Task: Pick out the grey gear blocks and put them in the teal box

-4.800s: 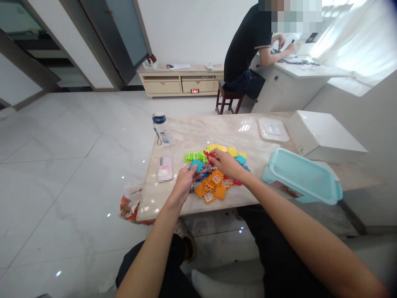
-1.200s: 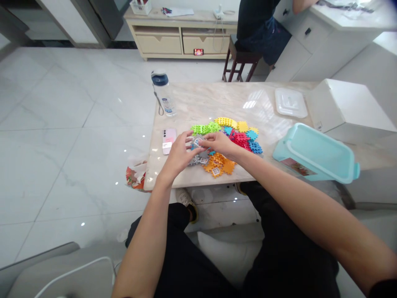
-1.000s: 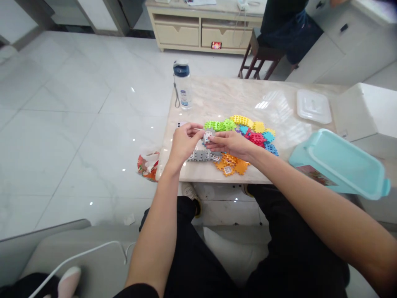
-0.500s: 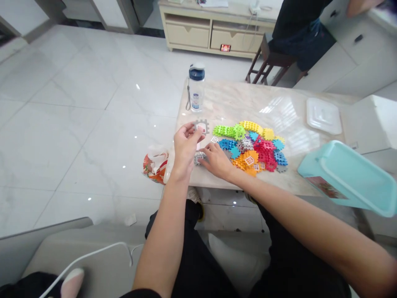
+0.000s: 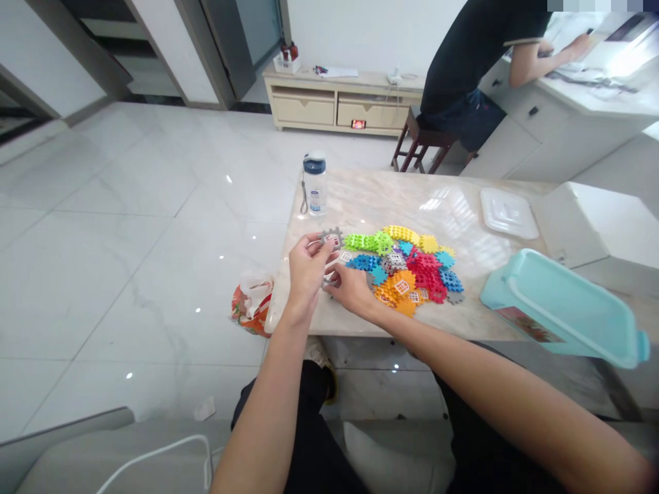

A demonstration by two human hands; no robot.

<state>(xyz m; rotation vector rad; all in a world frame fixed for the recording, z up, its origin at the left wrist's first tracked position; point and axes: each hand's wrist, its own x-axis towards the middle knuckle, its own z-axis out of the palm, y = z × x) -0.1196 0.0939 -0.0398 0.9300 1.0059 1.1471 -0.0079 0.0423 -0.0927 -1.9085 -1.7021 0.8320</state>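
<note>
My left hand (image 5: 309, 267) pinches a grey notched building tile (image 5: 332, 238) with a small white and red piece in its middle. Just below it, my right hand (image 5: 350, 287) has its thumb and fingers closed on another grey tile (image 5: 329, 281), mostly hidden by the fingers. To the right of my hands lies a heap of notched plastic tiles: green (image 5: 363, 241), yellow (image 5: 401, 233), blue (image 5: 364, 263), orange (image 5: 394, 288) and red (image 5: 427, 274). White window-frame pieces (image 5: 401, 287) lie among them, and one loose white frame (image 5: 347, 256) sits near my right hand.
A clear water bottle (image 5: 315, 189) with a blue lid stands at the table's far left corner. On the right are a turquoise bin (image 5: 571, 302) and a clear lid (image 5: 509, 213). A person (image 5: 463, 82) sits on a stool (image 5: 419, 140) beyond. A plastic bag (image 5: 251, 305) is left of the table.
The camera has tilted up, so the scene sits lower in view. My right fingers have closed around the lower grey tile; my left hand keeps hold of its tile.
</note>
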